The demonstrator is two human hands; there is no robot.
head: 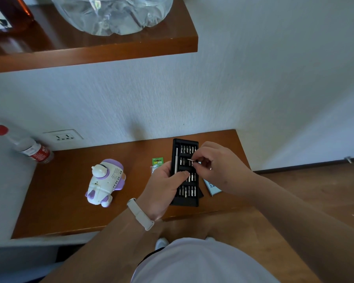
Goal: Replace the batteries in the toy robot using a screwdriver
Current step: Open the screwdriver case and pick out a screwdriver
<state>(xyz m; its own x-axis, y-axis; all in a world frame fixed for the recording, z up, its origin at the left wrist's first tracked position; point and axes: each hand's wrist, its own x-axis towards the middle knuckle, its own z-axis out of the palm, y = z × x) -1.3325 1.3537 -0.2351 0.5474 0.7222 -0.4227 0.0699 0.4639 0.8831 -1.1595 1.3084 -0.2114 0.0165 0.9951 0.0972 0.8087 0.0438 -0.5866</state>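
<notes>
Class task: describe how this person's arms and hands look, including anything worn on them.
The left hand and right hand are bare: no gloves, and no rings that I can make out. Both forearms are uncovered, with no sleeves in view. The left wrist wears a smooth off-white wristband; any face or display is hidden. The right wrist wears nothing.

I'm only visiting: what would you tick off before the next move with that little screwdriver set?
1. Bit case held steady by left hand: ok.
2. Bit pinched by right hand: ok.
3. Bit fits the toy robot's screw: cannot tell.
4. Screwdriver handle out of its slot: not ok, lies in the case.
5. Battery pack lying beside the case: ok.
</notes>
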